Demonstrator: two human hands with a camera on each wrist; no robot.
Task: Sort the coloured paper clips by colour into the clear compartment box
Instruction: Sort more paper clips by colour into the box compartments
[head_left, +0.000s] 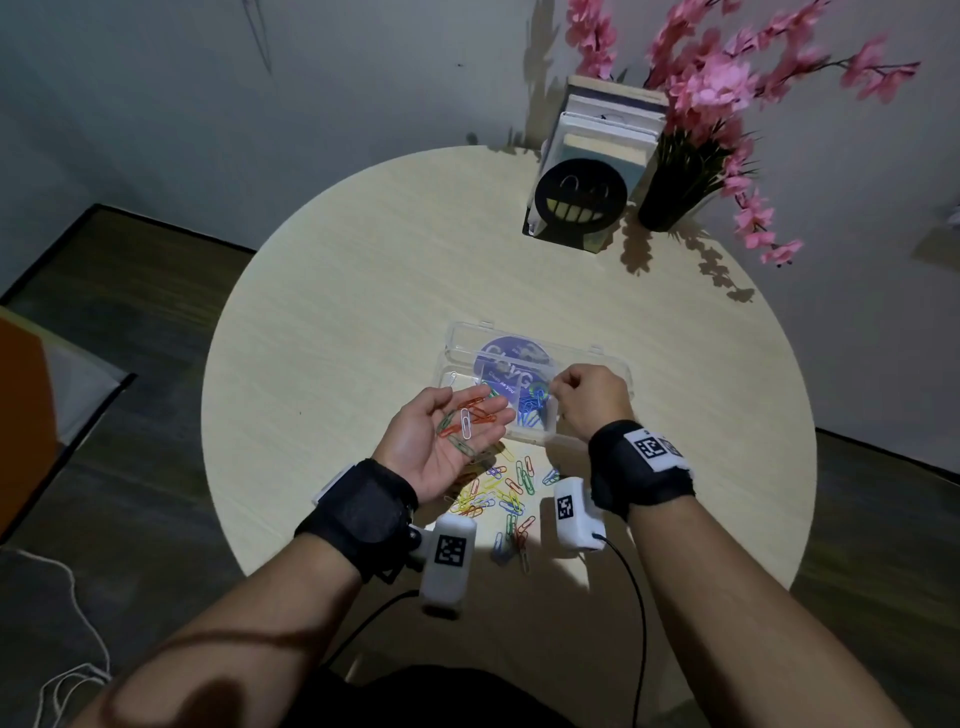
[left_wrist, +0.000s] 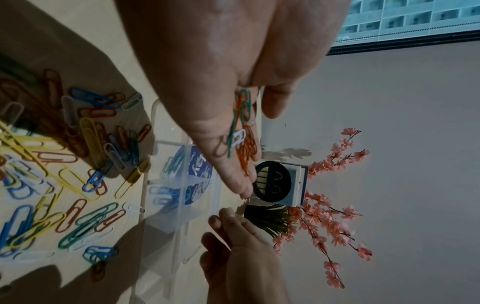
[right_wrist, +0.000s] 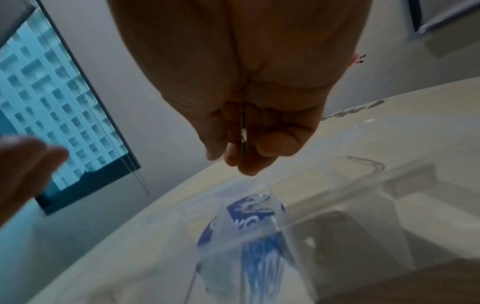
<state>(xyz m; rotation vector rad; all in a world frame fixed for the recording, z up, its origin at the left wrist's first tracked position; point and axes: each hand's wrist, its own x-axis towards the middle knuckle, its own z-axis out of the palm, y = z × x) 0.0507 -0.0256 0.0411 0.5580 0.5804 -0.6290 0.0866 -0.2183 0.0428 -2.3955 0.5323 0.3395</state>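
Observation:
My left hand (head_left: 452, 436) lies palm up in front of the clear compartment box (head_left: 465, 340), carrying several orange, green and white paper clips (head_left: 465, 421) on its flat fingers; these clips (left_wrist: 244, 131) also show in the left wrist view. My right hand (head_left: 587, 397) hovers over the box with fingers curled, pinching one thin clip (right_wrist: 244, 133) seen edge-on, its colour unclear. Blue clips (head_left: 530, 413) fill one compartment, with green ones just behind. A loose pile of mixed clips (head_left: 506, 493) lies on the table between my wrists.
The round pale wooden table (head_left: 363, 286) carries a black smiley-face bookend (head_left: 579, 200) with books (head_left: 608, 130) and a dark vase of pink flowers (head_left: 670, 200) at the far right. A blue round sticker (head_left: 511, 356) shows through the box. Cables hang off both wrist cameras.

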